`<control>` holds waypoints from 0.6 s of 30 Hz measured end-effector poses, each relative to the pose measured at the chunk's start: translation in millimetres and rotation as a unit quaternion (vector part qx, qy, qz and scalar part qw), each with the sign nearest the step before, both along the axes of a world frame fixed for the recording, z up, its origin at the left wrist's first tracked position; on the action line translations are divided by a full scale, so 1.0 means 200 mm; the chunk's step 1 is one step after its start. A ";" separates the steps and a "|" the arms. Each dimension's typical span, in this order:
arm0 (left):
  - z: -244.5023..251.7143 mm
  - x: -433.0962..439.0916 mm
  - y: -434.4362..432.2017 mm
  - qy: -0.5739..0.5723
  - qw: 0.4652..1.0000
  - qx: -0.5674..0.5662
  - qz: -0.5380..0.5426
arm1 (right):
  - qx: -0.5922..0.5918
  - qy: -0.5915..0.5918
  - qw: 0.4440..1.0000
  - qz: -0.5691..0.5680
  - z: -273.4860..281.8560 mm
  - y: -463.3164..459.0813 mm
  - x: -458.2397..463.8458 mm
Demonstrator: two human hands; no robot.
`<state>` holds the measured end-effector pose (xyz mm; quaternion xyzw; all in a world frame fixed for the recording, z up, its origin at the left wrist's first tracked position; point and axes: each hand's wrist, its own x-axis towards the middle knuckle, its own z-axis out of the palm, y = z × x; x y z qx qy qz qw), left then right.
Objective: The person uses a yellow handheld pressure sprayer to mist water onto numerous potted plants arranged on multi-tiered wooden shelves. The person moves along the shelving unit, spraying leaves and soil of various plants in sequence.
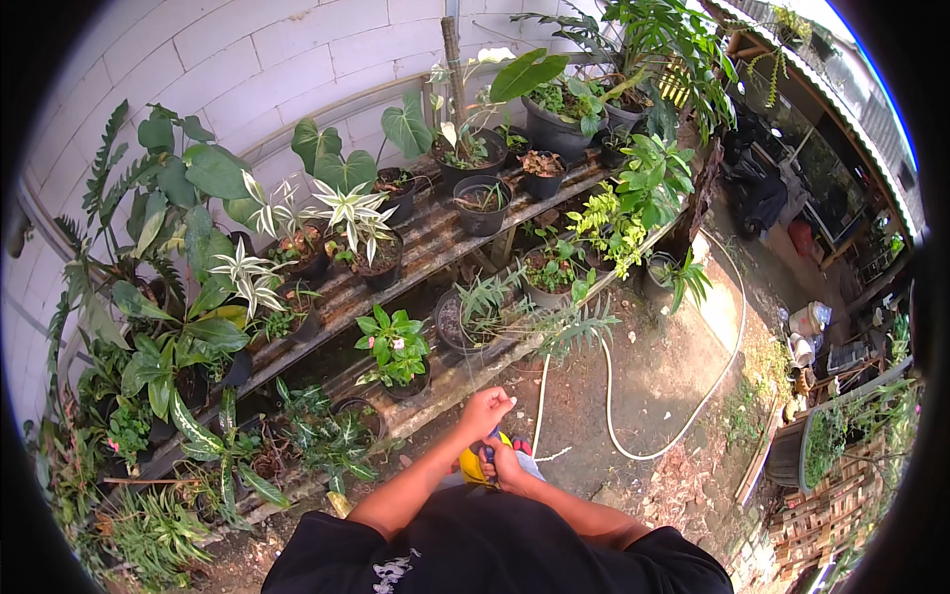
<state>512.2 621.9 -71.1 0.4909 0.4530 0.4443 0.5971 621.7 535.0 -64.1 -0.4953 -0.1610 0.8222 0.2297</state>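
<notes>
My right hand (pixel 508 465) is closed around a dark blue handle (pixel 487 462) in front of my waist. My left hand (pixel 486 413) is curled just above it, by the handle's upper end. Whether the left fingers hold anything is hidden. A yellow object (pixel 470 468) shows behind the handle, mostly covered by my arms and shirt. Ahead of my hands, a potted plant with narrow leaves (pixel 479 308) stands on the lower shelf. Left of it is a pot with pink flowers (pixel 393 345).
Corrugated shelves (pixel 427 245) hold many potted plants along a white block wall (pixel 223 59). A pale hose (pixel 672 438) loops over the dirt ground (pixel 579 401) on the right. A large planter (pixel 790 449) and stacked wooden pieces (pixel 824 512) stand at far right.
</notes>
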 end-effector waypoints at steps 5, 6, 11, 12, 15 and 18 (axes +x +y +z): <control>0.06 -0.02 -0.01 -0.010 1.000 -0.027 -0.004 | -0.016 0.008 1.000 -0.012 0.01 0.01 -0.01; 0.04 -0.02 -0.01 -0.014 1.000 -0.026 -0.002 | -0.009 0.005 1.000 -0.003 -0.01 0.01 -0.01; 0.02 -0.03 -0.02 -0.033 0.999 -0.029 0.003 | -0.003 0.006 1.000 -0.002 -0.05 0.00 -0.01; 0.01 -0.03 -0.02 -0.032 0.999 -0.025 0.007 | -0.003 0.006 1.000 0.001 -0.06 0.00 -0.01; -0.02 -0.03 -0.02 -0.024 0.999 -0.015 0.016 | -0.006 0.010 1.000 0.012 -0.08 0.00 -0.01; -0.05 -0.03 -0.03 -0.017 1.000 -0.010 0.019 | -0.012 0.015 1.000 0.019 -0.08 0.00 -0.01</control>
